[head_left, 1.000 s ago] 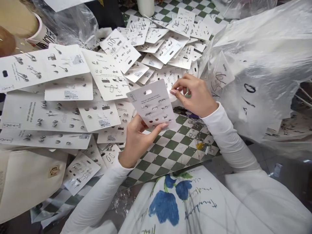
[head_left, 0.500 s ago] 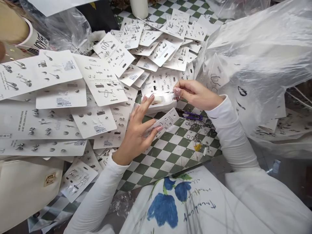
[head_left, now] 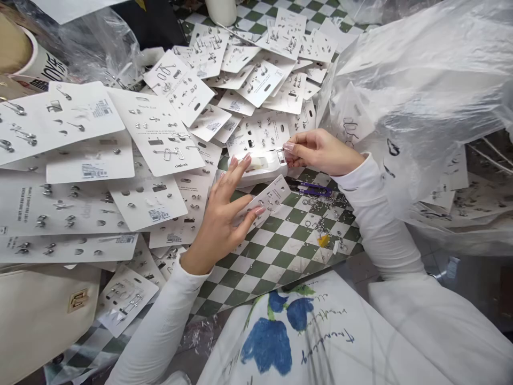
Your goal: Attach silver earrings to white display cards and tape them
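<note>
Left hand (head_left: 222, 219) is half spread, thumb pinching the earring card (head_left: 270, 198) mid-frame, fingertips at the white dispenser (head_left: 262, 172) just above. Right hand (head_left: 323, 152) is bunched at its right end, can't tell if it's gripping anything. I'd press the dispenser down firmly without bending the card.

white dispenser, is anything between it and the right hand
Nothing visible: the right hand is at the right end of the white dispenser. The left hand is at the other end, and the card it holds is on the near side, so neither comes between.
</note>
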Action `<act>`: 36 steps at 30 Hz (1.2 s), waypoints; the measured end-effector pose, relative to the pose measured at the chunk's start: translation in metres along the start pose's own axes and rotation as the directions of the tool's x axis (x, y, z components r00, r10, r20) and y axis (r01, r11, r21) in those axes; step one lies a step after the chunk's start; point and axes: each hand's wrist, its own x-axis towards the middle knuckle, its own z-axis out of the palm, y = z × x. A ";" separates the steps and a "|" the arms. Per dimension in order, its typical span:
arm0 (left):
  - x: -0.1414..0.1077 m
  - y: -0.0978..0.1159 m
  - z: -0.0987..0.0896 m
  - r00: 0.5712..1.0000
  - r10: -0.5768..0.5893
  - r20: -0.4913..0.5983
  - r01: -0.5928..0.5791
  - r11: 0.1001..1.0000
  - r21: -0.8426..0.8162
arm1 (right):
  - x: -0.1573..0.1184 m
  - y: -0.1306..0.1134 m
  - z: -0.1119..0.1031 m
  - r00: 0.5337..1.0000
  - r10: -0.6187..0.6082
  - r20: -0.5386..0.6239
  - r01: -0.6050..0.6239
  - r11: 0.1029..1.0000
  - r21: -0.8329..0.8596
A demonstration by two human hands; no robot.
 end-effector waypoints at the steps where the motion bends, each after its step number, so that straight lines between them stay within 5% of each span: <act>1: 0.000 0.001 0.000 1.000 -0.014 0.013 0.014 1.000 0.014 | -0.002 -0.004 0.000 0.999 0.032 -0.007 -0.032 0.999 0.016; 9: 0.001 0.007 -0.006 0.999 -0.024 0.027 0.022 0.996 0.086 | -0.013 -0.018 0.001 0.993 -0.037 -0.112 0.033 0.999 -0.038; 21: 0.000 0.006 -0.009 1.000 -0.019 -0.008 0.019 0.996 0.093 | -0.012 -0.009 0.000 0.983 -0.174 -0.062 0.173 0.985 -0.026; 36: 0.000 0.003 -0.008 1.000 -0.010 -0.015 0.012 0.994 0.106 | -0.012 0.002 0.007 0.988 -0.089 -0.126 0.073 0.989 -0.128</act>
